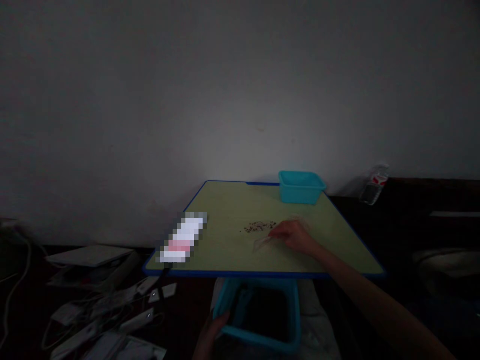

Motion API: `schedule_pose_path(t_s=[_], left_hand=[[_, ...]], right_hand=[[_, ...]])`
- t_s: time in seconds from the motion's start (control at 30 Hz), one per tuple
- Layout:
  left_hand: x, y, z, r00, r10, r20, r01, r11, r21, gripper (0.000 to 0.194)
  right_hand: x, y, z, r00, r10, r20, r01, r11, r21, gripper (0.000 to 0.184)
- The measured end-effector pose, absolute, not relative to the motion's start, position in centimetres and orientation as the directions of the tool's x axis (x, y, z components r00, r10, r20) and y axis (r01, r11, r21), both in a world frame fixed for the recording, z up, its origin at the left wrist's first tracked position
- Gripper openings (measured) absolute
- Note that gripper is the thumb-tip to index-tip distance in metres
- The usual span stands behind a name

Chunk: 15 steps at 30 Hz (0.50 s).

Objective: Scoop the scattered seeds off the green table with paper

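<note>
My right hand (294,236) is above the small table, its fingers pinched on a thin, see-through piece of plastic (261,243). What exactly this piece is, I cannot make out in the dim light. Just beyond it, a scatter of small dark bits (258,227) lies on the pale tabletop (225,205). Below the table's front edge, my left hand (213,332) grips the left rim of a blue plastic basket (262,336) on my lap. The inside of that basket is too dark to read.
A second blue basket (302,188) stands at the table's back right corner. A phone with a blurred, lit screen (183,240) is at the left edge. Power strips and cables (137,320) lie at lower left. A clear bottle (375,186) leans by the wall at right.
</note>
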<state>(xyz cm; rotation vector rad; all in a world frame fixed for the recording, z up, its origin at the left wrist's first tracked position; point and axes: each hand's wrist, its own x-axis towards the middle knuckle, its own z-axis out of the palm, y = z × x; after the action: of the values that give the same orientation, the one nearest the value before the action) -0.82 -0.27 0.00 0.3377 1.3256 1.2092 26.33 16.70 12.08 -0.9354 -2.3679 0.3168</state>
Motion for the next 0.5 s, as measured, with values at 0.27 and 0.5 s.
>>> schedule_pose_path(t_s=[0.27,0.5], left_hand=[[-0.7,-0.7,-1.0,-0.184,0.773,-0.607,-0.537,0.438,0.721,0.031],[-0.5,-1.8,1.0,-0.195,0.755,-0.626,-0.551,0.444,0.707,0.038]], right_hand=[[25.5,14.1,12.8,-0.433,0.668,0.605,0.575,0.722,-0.385,0.02],[20.4,8.0,10.8,-0.651,0.411,0.638,0.509,0.86,-0.035,0.043]])
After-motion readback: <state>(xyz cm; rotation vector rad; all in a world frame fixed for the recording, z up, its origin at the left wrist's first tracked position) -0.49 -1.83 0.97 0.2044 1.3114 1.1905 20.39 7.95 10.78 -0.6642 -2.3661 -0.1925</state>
